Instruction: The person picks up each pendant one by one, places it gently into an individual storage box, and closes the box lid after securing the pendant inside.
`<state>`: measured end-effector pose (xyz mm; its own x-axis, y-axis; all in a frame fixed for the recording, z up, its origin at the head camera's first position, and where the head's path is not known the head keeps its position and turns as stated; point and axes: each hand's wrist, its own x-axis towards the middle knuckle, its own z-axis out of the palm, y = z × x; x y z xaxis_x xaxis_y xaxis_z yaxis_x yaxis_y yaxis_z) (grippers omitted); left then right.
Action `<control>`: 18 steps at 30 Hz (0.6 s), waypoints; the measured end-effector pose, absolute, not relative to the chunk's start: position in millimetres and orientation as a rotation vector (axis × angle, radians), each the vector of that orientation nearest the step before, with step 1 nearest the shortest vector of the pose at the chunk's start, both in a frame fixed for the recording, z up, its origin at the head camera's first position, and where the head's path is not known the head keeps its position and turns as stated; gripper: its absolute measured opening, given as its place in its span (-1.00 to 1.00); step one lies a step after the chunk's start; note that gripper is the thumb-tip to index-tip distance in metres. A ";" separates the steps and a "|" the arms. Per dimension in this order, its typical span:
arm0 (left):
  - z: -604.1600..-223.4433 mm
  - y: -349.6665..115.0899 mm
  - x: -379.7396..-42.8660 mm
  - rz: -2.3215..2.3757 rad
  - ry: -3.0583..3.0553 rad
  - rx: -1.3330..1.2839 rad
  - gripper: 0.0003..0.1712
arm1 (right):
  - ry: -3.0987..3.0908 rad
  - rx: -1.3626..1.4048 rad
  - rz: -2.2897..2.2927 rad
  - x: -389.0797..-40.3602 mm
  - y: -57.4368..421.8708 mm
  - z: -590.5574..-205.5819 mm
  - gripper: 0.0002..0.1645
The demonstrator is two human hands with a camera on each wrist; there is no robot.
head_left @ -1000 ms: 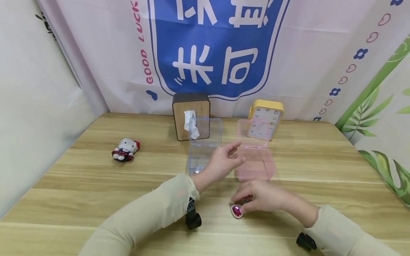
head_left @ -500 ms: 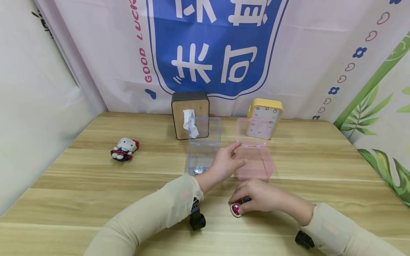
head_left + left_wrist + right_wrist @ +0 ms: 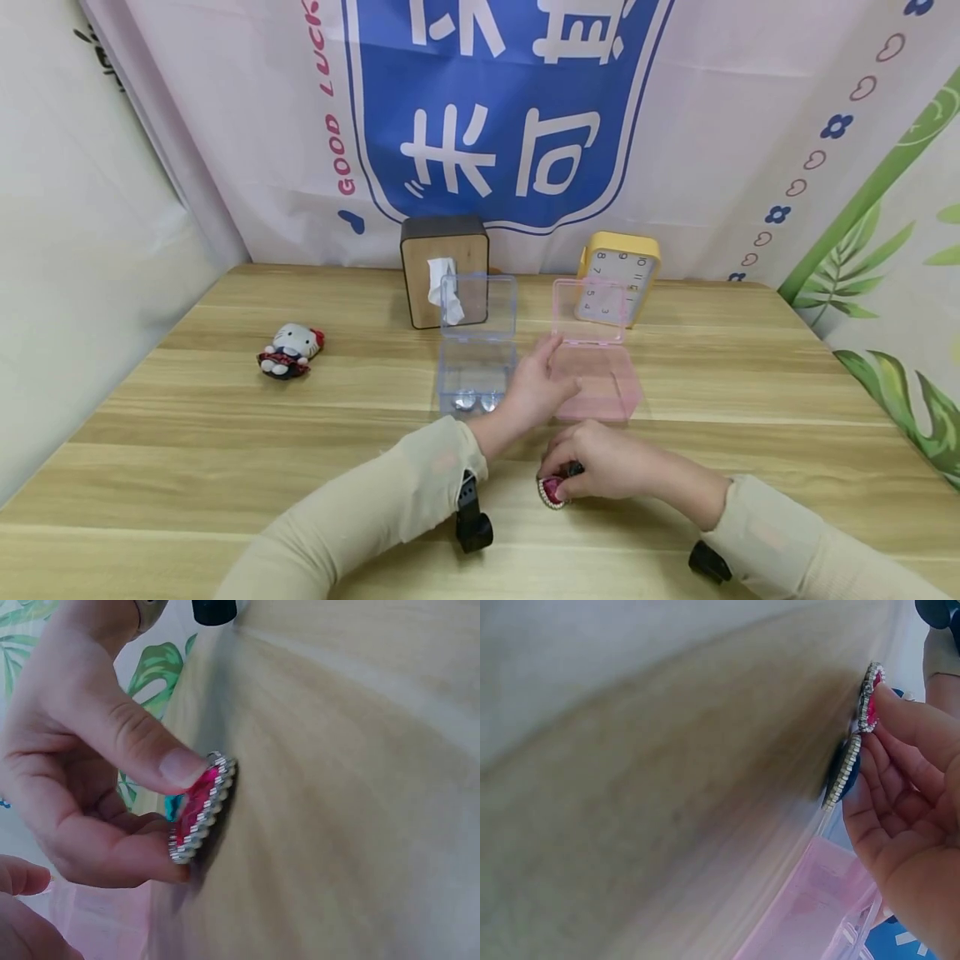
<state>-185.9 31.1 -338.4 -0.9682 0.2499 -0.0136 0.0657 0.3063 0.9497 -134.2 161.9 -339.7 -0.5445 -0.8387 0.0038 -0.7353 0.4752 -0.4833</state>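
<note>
In the head view my right hand (image 3: pixel 618 462) pinches a pinkish-red rhinestone (image 3: pixel 552 490) with a beaded silver rim between thumb and fingers. The rhinestone is tilted, its lower edge close over the table, as the left wrist view shows. Beside it, under the curled fingers, lies a dark teal rhinestone (image 3: pixel 847 774) with a similar rim. My left hand (image 3: pixel 531 387) reaches across to the left side of a lidded clear pink box (image 3: pixel 630 398), fingers relaxed and apart, holding nothing. Left of that hand stands a clear blue box (image 3: pixel 459 367), lid up, with silvery gems (image 3: pixel 465 401) inside.
A wooden tissue box (image 3: pixel 423 292) and a yellow clock (image 3: pixel 622 243) stand at the back, behind the raised lids. A small white cat doll (image 3: pixel 288 350) sits on the wooden table (image 3: pixel 187 450) at left. A printed cloth (image 3: pixel 495 125) hangs behind.
The pinkish-red rhinestone has tipped up between the right hand's thumb and fingers. The left forearm has shifted slightly right, uncovering more silvery gems in the blue box.
</note>
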 end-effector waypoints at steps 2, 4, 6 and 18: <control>-341.5 32.2 -184.2 1.763 2.378 0.273 -0.13 | 2.496 -1.315 -0.658 -134.0 161.7 -340.0 -0.84; -344.3 33.1 -182.8 1.795 2.336 0.250 -0.12 | 2.503 -1.283 -0.667 -134.1 161.6 -340.3 -0.85; -346.8 34.1 -181.6 1.816 2.316 0.243 -0.13 | 2.512 -1.265 -0.666 -134.4 161.5 -340.5 -0.86; -357.4 39.5 -177.1 1.926 2.282 0.257 -0.12 | 2.522 -1.129 -0.713 -131.2 159.9 -333.2 -0.82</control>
<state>-177.1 39.5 -357.4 -0.9749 0.2226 -0.0005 0.0368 0.1638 0.9858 -131.2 159.9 -333.2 -0.6525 -0.7556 -0.0571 -0.6138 0.5712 -0.5450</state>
